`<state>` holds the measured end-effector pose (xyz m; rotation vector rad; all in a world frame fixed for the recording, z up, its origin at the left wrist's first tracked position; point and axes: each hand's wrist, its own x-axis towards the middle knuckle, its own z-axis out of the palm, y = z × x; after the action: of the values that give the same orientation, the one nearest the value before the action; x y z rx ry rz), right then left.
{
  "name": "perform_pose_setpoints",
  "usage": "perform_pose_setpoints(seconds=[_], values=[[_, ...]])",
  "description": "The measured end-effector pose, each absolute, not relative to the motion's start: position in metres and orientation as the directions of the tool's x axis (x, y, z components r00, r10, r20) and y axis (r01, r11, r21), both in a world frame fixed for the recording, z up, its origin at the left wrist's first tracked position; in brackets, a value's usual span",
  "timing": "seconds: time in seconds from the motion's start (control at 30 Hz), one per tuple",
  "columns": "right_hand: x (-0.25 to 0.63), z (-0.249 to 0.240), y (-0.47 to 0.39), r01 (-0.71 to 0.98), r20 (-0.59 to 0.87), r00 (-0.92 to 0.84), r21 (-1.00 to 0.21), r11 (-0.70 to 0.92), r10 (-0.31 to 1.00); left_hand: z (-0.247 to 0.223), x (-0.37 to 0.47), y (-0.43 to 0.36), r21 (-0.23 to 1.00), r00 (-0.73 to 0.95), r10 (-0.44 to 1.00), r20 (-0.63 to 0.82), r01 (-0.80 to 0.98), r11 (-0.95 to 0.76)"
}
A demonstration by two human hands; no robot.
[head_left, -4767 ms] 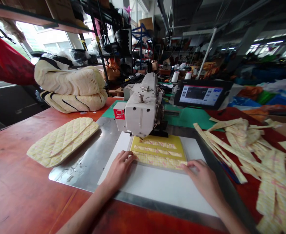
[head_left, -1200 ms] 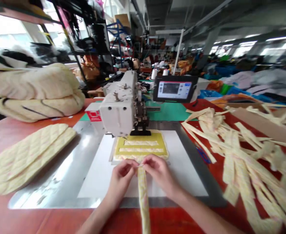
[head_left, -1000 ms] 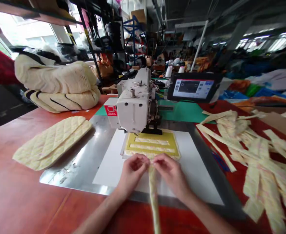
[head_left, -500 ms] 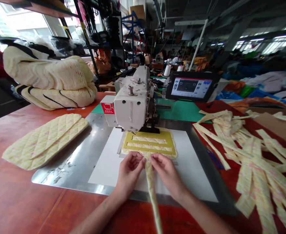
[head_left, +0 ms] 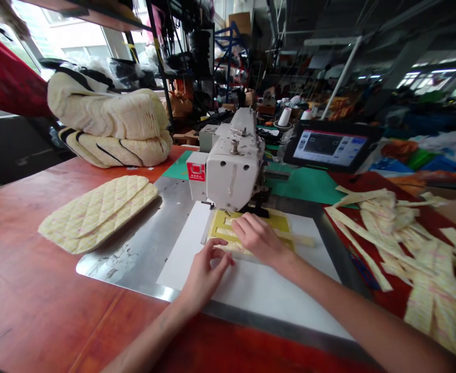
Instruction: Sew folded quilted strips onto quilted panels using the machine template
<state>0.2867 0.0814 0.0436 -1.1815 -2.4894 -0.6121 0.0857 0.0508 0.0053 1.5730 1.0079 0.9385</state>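
Observation:
Under the head of the sewing machine (head_left: 233,176) lies a yellow-green slotted template (head_left: 221,232) on pale quilted fabric. My right hand (head_left: 257,238) reaches over the template, its fingers bent and close together at the left part of the slots. A pale fabric strip (head_left: 303,240) runs crosswise beneath this hand and sticks out past the template's right edge; the fingertips' grip on it is partly hidden. By the template's near left corner is my left hand (head_left: 208,267), thumb and fingers curved but apart, with nothing visible between them.
Quilted pieces (head_left: 99,212) lie stacked at left, with a taller fabric pile (head_left: 111,119) behind. Loose strips (head_left: 387,223) cover the right side near blue-handled scissors (head_left: 364,269). A control screen (head_left: 329,145) stands behind. White sheet (head_left: 290,300) and metal plate (head_left: 134,259) lie below.
The strip that hung toward me between both hands now lies crosswise on the template. My right hand moved forward and left over it; my left hand came off the strip. The view turned left.

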Motion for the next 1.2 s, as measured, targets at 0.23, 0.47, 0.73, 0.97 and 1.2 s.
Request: perform_pose_setpoints(seconds=[0.23, 0.47, 0.73, 0.97, 1.2], values=[[0.275, -0.001, 0.124, 0.749, 0.375, -0.657, 0.227, 0.622, 0.654, -0.003, 0.053, 0.054, 0.936, 0.335, 0.937, 0.098, 0.287, -0.201], [0.290, -0.015, 0.111, 0.749, 0.398, -0.513, -0.224, 0.623, 0.760, 0.004, 0.044, 0.071, 0.864, 0.358, 0.910, 0.207, 0.370, -0.342], [0.288, -0.015, 0.108, 0.669, 0.349, -0.373, -0.541, 0.510, 0.860, 0.003, 0.049, 0.126, 0.559, 0.604, 0.654, 0.455, 0.378, -0.738], [0.297, -0.015, 0.111, 0.653, 0.320, -0.360, -0.585, 0.482, 0.876, -0.004, 0.070, 0.161, 0.230, 0.788, 0.465, 0.404, 0.405, -0.885], [0.291, -0.015, 0.106, 0.677, 0.407, -0.323, -0.532, 0.509, 0.855, 0.004, 0.075, 0.156, 0.057, 0.827, 0.449, 0.337, 0.459, -0.887]])
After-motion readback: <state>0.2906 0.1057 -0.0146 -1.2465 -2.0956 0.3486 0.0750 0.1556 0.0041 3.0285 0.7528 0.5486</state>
